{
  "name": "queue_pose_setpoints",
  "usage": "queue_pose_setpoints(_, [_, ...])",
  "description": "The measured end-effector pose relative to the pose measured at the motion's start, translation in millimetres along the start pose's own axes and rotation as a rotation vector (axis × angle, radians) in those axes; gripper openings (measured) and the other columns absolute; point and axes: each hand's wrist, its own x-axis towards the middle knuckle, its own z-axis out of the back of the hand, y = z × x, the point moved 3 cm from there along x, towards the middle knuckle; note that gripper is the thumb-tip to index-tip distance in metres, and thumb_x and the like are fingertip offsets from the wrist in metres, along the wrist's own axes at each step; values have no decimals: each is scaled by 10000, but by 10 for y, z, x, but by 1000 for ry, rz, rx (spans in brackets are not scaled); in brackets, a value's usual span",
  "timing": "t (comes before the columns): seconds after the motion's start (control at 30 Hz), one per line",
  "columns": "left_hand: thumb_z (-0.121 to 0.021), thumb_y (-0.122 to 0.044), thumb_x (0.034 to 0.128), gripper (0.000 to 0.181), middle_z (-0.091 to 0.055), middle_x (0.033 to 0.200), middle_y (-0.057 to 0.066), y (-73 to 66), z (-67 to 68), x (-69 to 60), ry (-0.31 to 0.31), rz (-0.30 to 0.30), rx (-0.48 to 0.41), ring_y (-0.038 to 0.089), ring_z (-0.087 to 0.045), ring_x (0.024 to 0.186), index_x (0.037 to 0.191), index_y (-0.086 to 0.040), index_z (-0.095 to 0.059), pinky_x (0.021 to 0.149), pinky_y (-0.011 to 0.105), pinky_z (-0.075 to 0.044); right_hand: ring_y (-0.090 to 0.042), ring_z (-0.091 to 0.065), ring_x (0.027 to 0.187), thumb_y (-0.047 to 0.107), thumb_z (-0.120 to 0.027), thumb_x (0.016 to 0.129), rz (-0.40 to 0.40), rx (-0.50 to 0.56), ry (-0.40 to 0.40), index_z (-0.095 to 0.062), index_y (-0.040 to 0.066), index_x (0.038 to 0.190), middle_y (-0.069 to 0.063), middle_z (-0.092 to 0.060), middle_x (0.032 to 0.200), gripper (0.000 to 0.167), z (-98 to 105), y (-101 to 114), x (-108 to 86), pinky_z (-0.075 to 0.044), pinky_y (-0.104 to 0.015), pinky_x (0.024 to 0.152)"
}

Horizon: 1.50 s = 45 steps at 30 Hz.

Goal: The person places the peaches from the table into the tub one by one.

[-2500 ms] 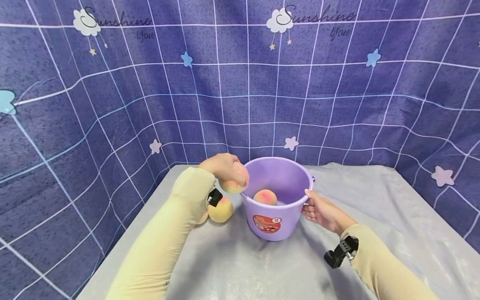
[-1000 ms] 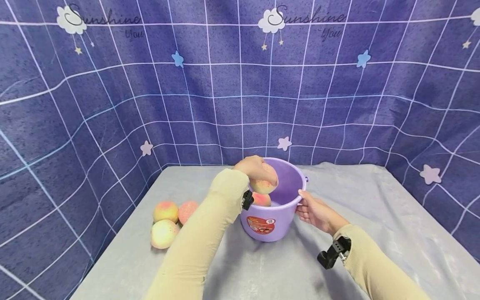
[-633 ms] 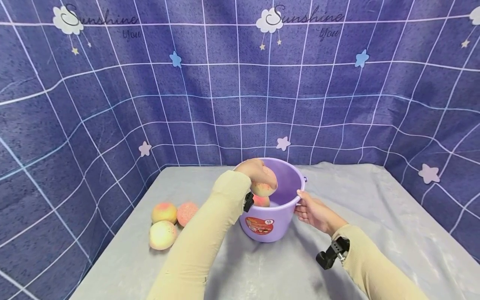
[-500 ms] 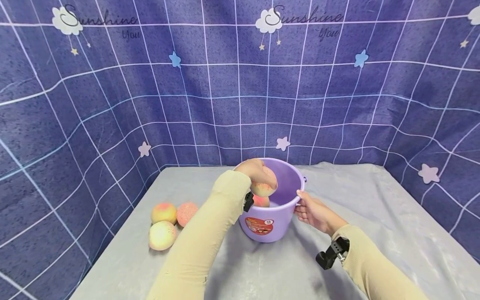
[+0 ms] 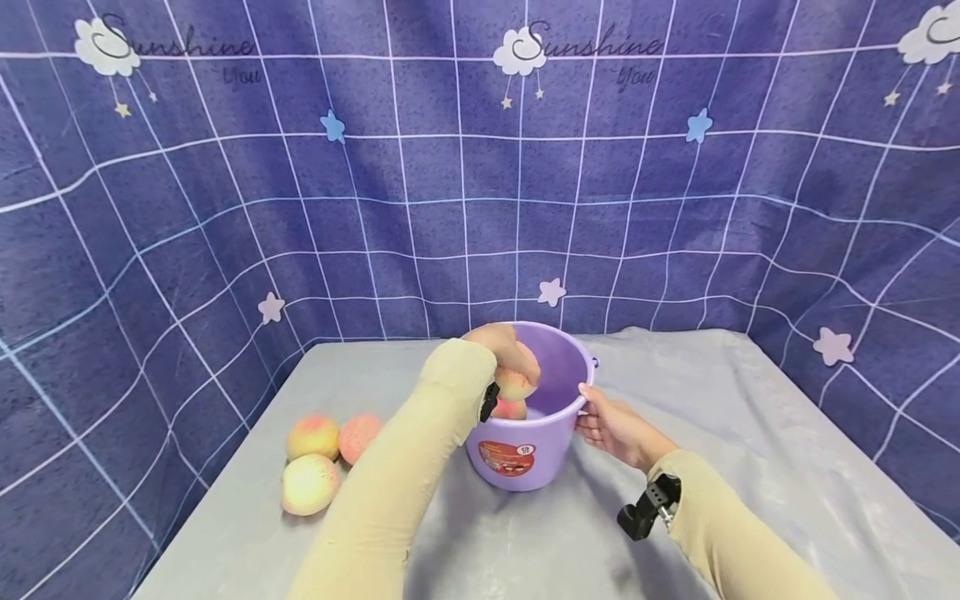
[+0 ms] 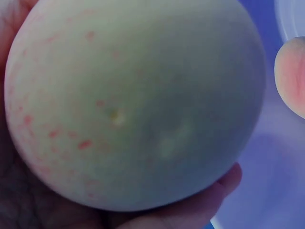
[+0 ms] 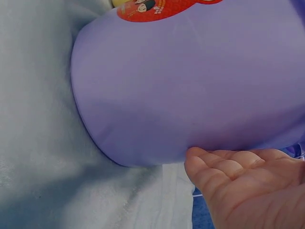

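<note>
Moved to the mouth of the bucket [image 5: 551, 446], one peach [image 6: 138, 105] fills the curled left hand [image 5: 502, 343]; the right hand [image 5: 621, 427] seemingly grips the rim [image 5: 553, 416]

Before me, a grey cloth [image 5: 720, 396] is spreading out flat, its right side creasing into soft folds. Near the middle, a purple bucket [image 5: 551, 446] is standing upright on it. To the left, well apart from the bucket, a pale peach [image 5: 310, 485] is resting nearest me, with a yellow-red peach [image 5: 312, 437] and a pink peach [image 5: 359, 437] lying close together just beyond it.
</note>
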Motion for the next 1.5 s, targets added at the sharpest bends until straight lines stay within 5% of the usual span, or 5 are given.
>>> queue_pose_setpoints(0.4, [-695,2,661,182,-560,674,42,32,-28,-68,77,7,-219,140,-529,568,825,-43,-631,516,232,-465,-501,-183,1351,438,-263,1015,-5,24,-16,-56,-221,1407,-424,-131,1436,795,-30,-25,7,-162,-525,1110])
queue_pose_setpoints(0.57, [-697,10,663,172,-564,684,37,23,-29,-63,89,-9,-229,132,-532,582,813,-45,-631,540,226,-470,-503,-182,1350,454,-267,1014,-1,15,-25,-58,-225,1405,-423,-126,1436,810,-8,-18,3,-169,-529,1108])
queue_pose_setpoints(0.97, [-774,-80,660,308,-583,772,61,6,-25,-14,31,7,-59,144,-558,639,914,-40,-604,582,238,-498,-499,-188,1349,452,-261,1010,-1,10,-26,-62,-230,1400,-424,-136,1432,811,2,-28,1,-168,-528,1110])
queue_pose_setpoints(1.23, [-769,-88,675,367,-574,801,64,-3,-23,0,52,-9,-47,147,-551,663,993,-17,-600,591,238,-493,-500,-185,1351,444,-257,1009,-3,11,-20,-61,-228,1402,-427,-143,1430,802,-7,-16,-1,-155,-529,1113])
queue_pose_setpoints(1.5, [-783,-223,671,402,-601,817,39,1,6,120,-47,-74,144,157,-550,720,986,-40,-614,640,244,-476,-495,-201,1347,429,-256,1010,-4,10,-28,-78,-230,1401,-428,-164,1423,786,-11,-16,-8,-167,-525,1112])
